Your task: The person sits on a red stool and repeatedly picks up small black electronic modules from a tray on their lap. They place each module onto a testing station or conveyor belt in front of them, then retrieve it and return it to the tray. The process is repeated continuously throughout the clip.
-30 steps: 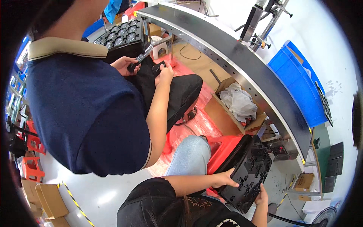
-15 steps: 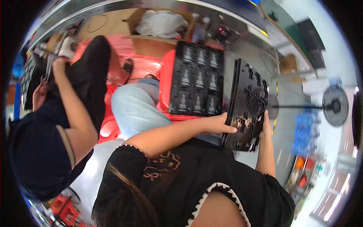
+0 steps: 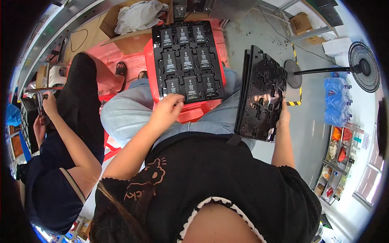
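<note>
In front of me a black plastic tray holds several dark rectangular blocks with pale print, set in rows. It rests on a red stool or box between my knees. My left hand is at the tray's near edge, fingers loosely bent and apart, with nothing seen in them; whether they touch the tray I cannot tell. To the right, my right hand grips a stack of glossy black moulded trays by its right edge. The stack stands nearly upright, and most of the right fingers are hidden behind it.
On the left a co-worker sits close by, hands on metal tools and a dark tray. An open cardboard box with white plastic bags stands at the far side. A black fan, blue water bottles and a shelf are on the right.
My left hand has let go of the tray stack and moved left to the filled tray. My right hand keeps hold of the stack. The whole view has shifted.
</note>
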The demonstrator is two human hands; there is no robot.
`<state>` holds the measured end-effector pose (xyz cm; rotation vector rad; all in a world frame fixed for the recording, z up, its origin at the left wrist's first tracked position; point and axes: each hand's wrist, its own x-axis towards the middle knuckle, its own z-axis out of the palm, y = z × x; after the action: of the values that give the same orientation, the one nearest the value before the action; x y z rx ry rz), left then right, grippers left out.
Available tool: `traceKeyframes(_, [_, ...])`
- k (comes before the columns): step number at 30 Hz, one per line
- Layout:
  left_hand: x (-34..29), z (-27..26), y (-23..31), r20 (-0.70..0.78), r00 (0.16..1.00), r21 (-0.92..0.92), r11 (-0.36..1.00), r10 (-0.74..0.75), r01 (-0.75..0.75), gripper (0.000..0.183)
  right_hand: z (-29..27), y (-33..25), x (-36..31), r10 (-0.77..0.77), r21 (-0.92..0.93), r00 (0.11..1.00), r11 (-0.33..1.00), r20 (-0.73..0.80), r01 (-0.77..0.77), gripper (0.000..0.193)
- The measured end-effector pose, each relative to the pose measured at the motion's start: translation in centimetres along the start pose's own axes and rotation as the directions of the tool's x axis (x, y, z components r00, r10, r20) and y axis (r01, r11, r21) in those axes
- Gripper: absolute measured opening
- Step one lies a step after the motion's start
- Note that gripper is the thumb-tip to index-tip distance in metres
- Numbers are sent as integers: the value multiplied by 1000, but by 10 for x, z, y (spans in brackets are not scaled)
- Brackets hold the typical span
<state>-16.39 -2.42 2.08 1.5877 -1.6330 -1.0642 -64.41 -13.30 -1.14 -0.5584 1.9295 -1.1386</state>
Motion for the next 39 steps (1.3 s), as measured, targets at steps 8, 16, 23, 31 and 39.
traceKeyframes(8, [-23, -3, -8, -82, 996, 663, 748, 34, 29, 59, 26, 4, 2, -21, -96, 997, 995, 73, 28, 67])
traceKeyframes(16, [-22, 1, -2, 131, 990, 786, 614, -56, -69, 61, 21, 6, 3, 49, -82, 994, 996, 101, -41, 70])
traceKeyframes(23, [-17, -1, 13, 170, 976, 769, 638, -137, -45, 53, 21, 13, 11, 107, -78, 986, 992, 131, -97, 65])
traceKeyframes(31, [39, 51, 55, 282, 956, 9, 996, -86, 87, 40, 16, 8, 7, 162, -43, 973, 987, 163, -157, 58])
traceKeyframes(39, [72, 97, 73, 649, 759, -417, 806, -59, 420, 55, 6, 32, 34, 95, 42, 972, 993, 214, -106, 47])
